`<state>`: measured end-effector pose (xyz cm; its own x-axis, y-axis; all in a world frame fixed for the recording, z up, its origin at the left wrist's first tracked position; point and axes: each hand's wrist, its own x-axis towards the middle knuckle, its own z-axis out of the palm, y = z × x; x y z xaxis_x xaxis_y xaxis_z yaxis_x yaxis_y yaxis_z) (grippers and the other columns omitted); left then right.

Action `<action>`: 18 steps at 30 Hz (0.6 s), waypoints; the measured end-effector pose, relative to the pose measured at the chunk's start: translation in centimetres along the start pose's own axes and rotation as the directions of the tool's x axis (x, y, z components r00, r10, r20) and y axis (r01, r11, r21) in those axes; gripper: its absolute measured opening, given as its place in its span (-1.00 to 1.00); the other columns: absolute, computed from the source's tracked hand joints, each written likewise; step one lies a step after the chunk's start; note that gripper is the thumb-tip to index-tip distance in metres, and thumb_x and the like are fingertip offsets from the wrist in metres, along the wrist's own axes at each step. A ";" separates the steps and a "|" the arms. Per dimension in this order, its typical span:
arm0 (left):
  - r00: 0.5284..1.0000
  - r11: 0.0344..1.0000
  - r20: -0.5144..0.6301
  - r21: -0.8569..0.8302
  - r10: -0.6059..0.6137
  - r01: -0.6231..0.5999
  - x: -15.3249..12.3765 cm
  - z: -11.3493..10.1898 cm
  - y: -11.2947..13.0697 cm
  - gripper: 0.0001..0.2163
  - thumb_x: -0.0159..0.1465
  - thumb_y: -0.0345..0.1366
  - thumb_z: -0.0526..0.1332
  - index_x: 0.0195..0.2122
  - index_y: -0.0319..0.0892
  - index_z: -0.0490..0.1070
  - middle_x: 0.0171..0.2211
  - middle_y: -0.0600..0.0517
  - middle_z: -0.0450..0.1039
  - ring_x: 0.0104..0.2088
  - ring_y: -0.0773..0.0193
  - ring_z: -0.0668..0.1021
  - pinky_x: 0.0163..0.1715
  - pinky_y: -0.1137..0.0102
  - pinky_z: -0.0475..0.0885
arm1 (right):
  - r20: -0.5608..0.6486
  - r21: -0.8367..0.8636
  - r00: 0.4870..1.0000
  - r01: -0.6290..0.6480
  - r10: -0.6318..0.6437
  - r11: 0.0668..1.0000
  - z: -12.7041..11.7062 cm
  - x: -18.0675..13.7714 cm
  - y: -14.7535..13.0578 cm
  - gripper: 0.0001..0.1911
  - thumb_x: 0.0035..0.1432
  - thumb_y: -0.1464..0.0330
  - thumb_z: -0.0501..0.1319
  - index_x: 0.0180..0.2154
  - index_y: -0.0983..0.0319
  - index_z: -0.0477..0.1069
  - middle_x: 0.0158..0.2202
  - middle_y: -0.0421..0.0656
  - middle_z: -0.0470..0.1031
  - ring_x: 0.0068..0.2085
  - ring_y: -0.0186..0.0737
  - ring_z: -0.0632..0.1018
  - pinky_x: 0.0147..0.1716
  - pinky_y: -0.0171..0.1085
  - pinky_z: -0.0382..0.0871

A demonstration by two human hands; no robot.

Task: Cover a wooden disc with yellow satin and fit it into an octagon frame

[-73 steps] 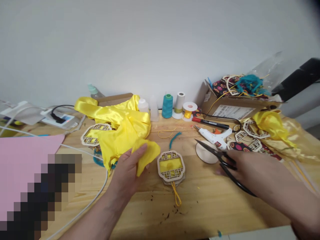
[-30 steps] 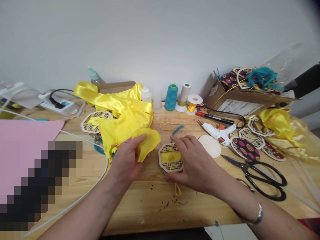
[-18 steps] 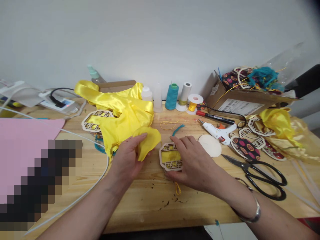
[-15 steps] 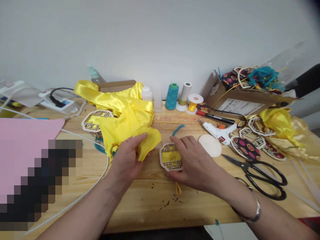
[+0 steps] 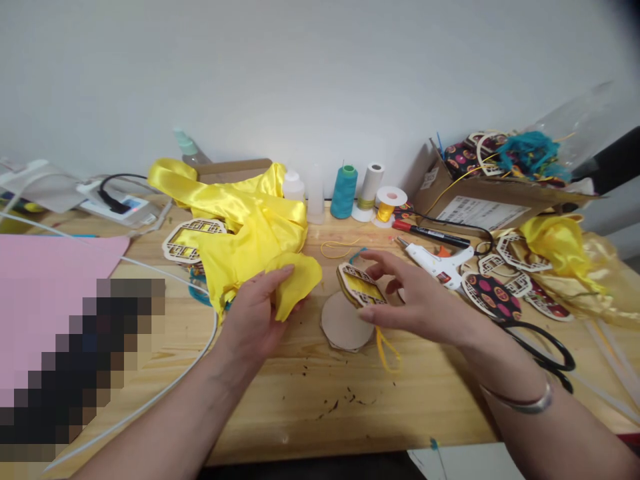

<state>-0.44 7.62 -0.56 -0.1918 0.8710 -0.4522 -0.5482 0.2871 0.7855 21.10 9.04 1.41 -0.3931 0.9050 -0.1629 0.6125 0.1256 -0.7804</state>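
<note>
A cut piece of yellow fabric (image 5: 300, 279) is held in my left hand (image 5: 255, 303), pinched under the thumb. My right hand (image 5: 415, 293) grips a lattice-patterned wooden frame (image 5: 367, 285) between thumb and fingers, raised and tilted. Yellow cloth shows through its openings, and a yellow cord loop (image 5: 387, 350) hangs below it. Just under the frame lies a round pale disc (image 5: 345, 323) on the table. Behind my left hand is a heap of yellow satin (image 5: 250, 227), next to another lattice frame (image 5: 187, 241).
Right of my hand lie a white glue gun (image 5: 433, 260), black-handled scissors (image 5: 543, 343) and a patterned oval piece (image 5: 493, 297). A teal thread cone (image 5: 344, 193) and ribbon spool (image 5: 390, 200) stand by the wall. A cardboard box (image 5: 480, 207) is at back right; a white cable (image 5: 200, 353) crosses on the left.
My right hand has lifted the lattice frame up and to the right, tilting it and uncovering the round disc beneath. My left hand has stayed in place with the yellow fabric.
</note>
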 end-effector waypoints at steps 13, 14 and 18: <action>0.998 0.994 0.050 0.101 -0.035 0.029 0.3 -0.4 -0.2 -0.97 0.01 -0.35 0.31 -0.49 -0.15 0.52 -0.50 0.08 0.55 -0.60 0.40 0.47 -0.69 0.54 0.32 | 0.011 0.732 0.999 0.017 -0.036 0.681 -1.8 0.8 0.9 -0.47 0.10 -0.03 0.05 -0.04 0.17 0.37 -0.06 -0.02 0.50 -0.10 0.05 0.54 -0.28 -0.06 0.46; 0.998 0.994 0.050 0.111 -0.022 0.016 0.3 -0.4 -0.2 -0.96 0.01 -0.34 0.31 -0.48 -0.15 0.52 -0.49 0.08 0.56 -0.59 0.39 0.48 -0.67 0.53 0.33 | 0.008 0.745 1.000 0.013 -0.029 0.667 -1.9 0.8 0.8 -0.47 0.11 -0.02 0.03 -0.02 0.16 0.36 -0.06 -0.02 0.49 -0.11 0.04 0.55 -0.30 -0.06 0.46; 0.998 0.993 0.058 0.114 0.038 -0.044 0.1 -0.4 -0.3 -0.95 -0.02 -0.39 0.29 -0.50 -0.14 0.50 -0.51 0.10 0.54 -0.50 0.32 0.52 -0.52 0.47 0.41 | 0.029 0.797 0.996 0.026 -0.082 0.604 -2.1 1.0 0.8 -0.43 0.14 -0.03 -0.03 0.06 0.15 0.26 -0.04 0.00 0.46 -0.14 0.03 0.55 -0.36 -0.07 0.45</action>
<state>-0.58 7.49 -1.02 -0.1648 0.9028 -0.3972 -0.4432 0.2919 0.8475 22.61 10.88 1.92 -0.4618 0.8794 -0.1159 -0.1870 -0.2243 -0.9564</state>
